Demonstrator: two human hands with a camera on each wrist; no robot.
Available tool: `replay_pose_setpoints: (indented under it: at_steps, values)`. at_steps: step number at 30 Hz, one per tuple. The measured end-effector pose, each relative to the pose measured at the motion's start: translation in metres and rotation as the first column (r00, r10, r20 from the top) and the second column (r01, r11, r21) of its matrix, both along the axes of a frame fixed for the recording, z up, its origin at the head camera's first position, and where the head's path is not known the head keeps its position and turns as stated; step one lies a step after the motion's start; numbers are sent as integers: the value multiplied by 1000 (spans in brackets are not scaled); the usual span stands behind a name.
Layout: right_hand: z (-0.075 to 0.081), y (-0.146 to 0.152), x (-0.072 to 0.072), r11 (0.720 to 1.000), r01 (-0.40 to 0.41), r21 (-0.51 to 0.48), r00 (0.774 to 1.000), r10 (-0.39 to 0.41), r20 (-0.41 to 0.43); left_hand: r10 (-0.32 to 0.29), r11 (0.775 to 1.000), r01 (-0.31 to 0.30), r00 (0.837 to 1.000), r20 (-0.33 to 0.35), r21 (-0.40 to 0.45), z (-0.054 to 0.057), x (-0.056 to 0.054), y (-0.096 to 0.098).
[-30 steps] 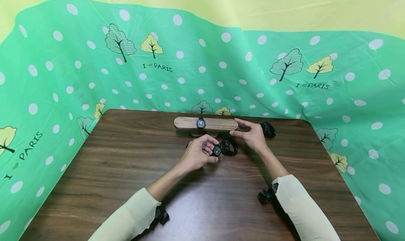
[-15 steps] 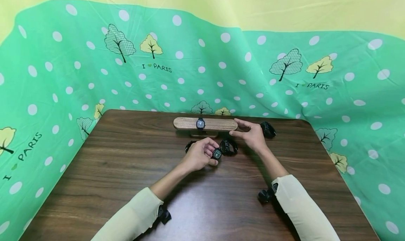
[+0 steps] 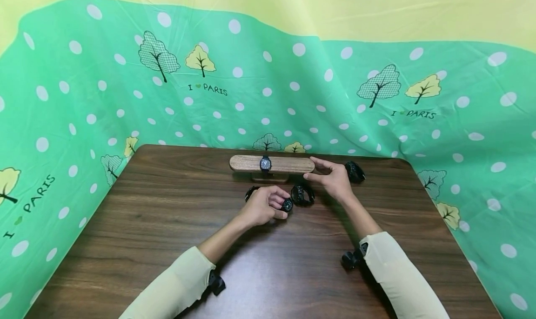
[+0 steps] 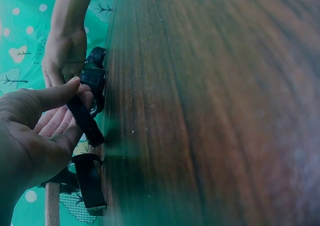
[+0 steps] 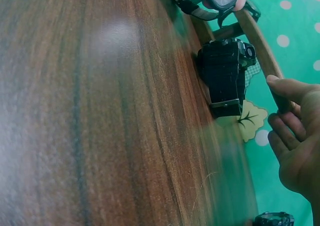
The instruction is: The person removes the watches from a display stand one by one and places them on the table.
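My left hand (image 3: 260, 208) holds a black wristwatch (image 3: 287, 205) just above the table, its dial facing up. In the left wrist view the thumb and fingers pinch the black strap (image 4: 85, 122). With thumb and fingers, my right hand (image 3: 336, 182) grips the right end of a wooden watch stand (image 3: 247, 163). A dark square-faced watch (image 3: 265, 163) is strapped around the middle of the stand's bar. Between the hands, a chunky black watch (image 3: 302, 195) stands on its looped strap. Another dark watch (image 3: 250, 192) is partly hidden behind my left hand.
A further black watch (image 3: 355, 172) sits beyond the right hand, near the table's back edge. The dark wooden table (image 3: 167, 244) extends toward me. A green and yellow printed cloth (image 3: 268, 77) hangs behind and around it.
My left hand has shifted slightly toward me with the watch, whose dial has tilted a little. More of the watch behind that hand shows. The right hand and stand stay put.
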State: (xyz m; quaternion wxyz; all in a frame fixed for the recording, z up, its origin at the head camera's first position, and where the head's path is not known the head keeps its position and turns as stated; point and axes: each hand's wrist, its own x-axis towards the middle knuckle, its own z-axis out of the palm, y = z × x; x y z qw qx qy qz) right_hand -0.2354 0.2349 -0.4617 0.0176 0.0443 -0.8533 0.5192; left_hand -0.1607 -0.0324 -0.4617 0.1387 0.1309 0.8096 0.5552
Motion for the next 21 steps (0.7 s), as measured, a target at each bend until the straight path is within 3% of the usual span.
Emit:
replay_pose_setpoints:
  at_steps: [6, 14, 21]
  values:
    - [0, 0, -1, 1000, 5, 14, 1000, -5, -3, -29, 1000, 29, 998, 51, -2, 2, 0, -2]
    - [-1, 1, -1, 1000, 2, 17, 1000, -1, -13, -117, 991, 117, 993, -10, -72, 0, -2, -1]
    - [0, 1, 0, 1000, -1, 8, 1000, 2, -10, -141, 989, 141, 990, 7, -39, -3, -4, -3]
